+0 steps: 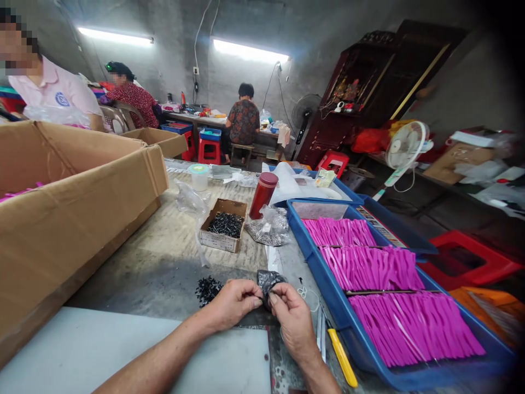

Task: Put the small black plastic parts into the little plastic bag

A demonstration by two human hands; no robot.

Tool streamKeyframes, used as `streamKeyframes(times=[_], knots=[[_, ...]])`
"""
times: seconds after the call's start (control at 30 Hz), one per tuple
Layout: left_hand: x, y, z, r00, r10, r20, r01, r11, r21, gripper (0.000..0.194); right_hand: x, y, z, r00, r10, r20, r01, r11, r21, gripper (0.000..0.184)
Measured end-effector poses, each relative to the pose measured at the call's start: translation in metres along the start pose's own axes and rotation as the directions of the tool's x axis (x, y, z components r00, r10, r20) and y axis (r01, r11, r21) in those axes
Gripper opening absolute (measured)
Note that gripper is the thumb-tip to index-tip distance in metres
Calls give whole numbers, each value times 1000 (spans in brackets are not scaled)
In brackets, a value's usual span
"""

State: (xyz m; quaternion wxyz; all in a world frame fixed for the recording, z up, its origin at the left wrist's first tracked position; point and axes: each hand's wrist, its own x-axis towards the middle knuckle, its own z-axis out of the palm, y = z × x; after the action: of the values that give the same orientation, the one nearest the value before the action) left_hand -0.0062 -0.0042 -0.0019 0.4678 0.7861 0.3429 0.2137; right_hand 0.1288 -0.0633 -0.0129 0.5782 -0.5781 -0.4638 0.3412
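My left hand point(233, 301) is closed in a pinch, thumb against forefinger; a tiny dark bit shows at the tips, too small to name. Facing it, my right hand point(292, 314) also pinches at the edge of a dark round thing, and what its fingers hold is hidden. Just beyond the fingertips lies a crumpled black plastic bag point(268, 279). A heap of small black pieces point(208, 290) sits left of the bag, beside my left hand. Under my left forearm is a pale flat board point(123, 347).
A blue tray point(328, 295) of pink strips point(377, 268) stands at right, with a yellow-handled screwdriver point(342, 355) beside it. Ahead are a small box point(221, 242) of dark pins and a red flask point(263, 194). A large cardboard box point(82, 219) fills the left. Several people sit beyond.
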Motion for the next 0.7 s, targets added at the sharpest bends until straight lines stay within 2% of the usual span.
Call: streamKeyframes(times=[0.27, 0.7], knots=[[-1, 2, -2, 1000, 6, -3, -7, 1000, -27, 13, -5, 5, -8, 988, -33, 151, 51, 993, -111, 15], [-1, 5, -3, 1000, 16, 19, -15, 999, -46, 12, -6, 7, -5, 989, -21, 149, 31, 998, -60, 14]])
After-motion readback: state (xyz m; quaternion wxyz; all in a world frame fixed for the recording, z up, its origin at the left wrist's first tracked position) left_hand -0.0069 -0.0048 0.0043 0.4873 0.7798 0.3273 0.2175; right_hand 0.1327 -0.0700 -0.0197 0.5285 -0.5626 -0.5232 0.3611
